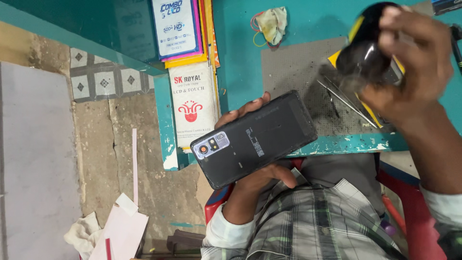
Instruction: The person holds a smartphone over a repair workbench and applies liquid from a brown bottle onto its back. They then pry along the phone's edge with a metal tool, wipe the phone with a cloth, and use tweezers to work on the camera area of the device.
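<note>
Left hand grips a dark phone back side up, fingers wrapped over the far edge and thumb under the near edge; the camera block points to 8 o'clock. The phone sits off the bench, over its near edge and the lap.

Right hand, at 2 o'clock from the phone, is closed around a black rounded object; motion blur prevents identifying it.

Tweezers lie on the grey mat between the two hands.

Risks, as judged:
- The phone is held by its edges only, unsupported; a loosened grip would drop it to the floor.
- The blurred right hand suggests fast movement; it could strike the tweezers or the phone.
- Grit on the mat could scratch the phone if it is laid there.
</note>
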`<action>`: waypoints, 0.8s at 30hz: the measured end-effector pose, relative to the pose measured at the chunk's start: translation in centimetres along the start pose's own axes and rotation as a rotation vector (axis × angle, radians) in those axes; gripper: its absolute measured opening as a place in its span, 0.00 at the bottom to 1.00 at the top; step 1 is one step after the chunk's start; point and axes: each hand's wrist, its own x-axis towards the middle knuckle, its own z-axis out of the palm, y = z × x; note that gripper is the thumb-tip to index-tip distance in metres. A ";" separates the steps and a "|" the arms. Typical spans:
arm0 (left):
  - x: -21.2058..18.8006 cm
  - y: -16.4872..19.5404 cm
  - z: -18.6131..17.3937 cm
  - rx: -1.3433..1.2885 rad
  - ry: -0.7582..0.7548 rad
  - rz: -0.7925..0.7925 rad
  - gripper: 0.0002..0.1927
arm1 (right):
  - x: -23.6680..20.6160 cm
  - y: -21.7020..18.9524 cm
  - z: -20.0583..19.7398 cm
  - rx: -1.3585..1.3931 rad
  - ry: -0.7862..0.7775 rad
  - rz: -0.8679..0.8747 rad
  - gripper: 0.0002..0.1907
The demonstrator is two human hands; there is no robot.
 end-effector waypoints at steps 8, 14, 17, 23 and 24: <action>0.2 -0.2 0.6 -0.113 0.045 -0.005 0.66 | -2.5 -2.6 -2.9 -0.324 -0.194 -0.152 0.19; 0.1 0.1 0.7 -0.110 0.042 -0.020 0.65 | -2.7 -1.8 -2.8 -0.418 -0.185 -0.334 0.20; 0.1 0.1 0.9 -0.113 0.035 -0.018 0.66 | -2.5 -2.0 -2.7 -0.408 -0.157 -0.359 0.19; 0.1 0.3 1.0 -0.119 0.024 -0.017 0.65 | -1.7 -2.6 -3.0 -0.441 -0.141 -0.404 0.18; 0.1 0.3 1.1 -0.113 0.024 -0.014 0.65 | -1.6 -2.7 -3.0 -0.454 -0.146 -0.407 0.18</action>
